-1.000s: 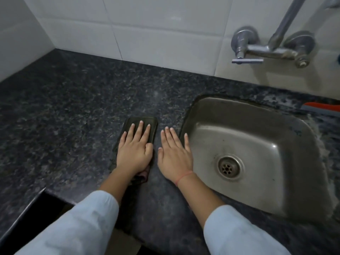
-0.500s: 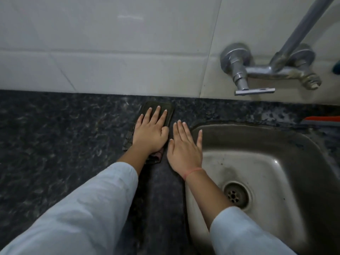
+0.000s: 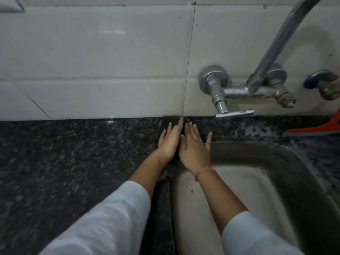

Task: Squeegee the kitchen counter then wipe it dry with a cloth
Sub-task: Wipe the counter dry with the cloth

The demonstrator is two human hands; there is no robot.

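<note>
Dark speckled granite table meets white wall tiles. At centre frame the left hand lies flat, fingers straight, pressing what looks like the dark cloth at the wall edge. Right hand is flat with fingers spread, just beside it at the sink rim. Orange squeegee lies at far right.

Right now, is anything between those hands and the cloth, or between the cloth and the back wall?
Nothing visible. The left hand presses flat on the dark cloth, the right hand close beside it, and the cloth's far edge meets the wall. The tap hangs off to the right.
</note>
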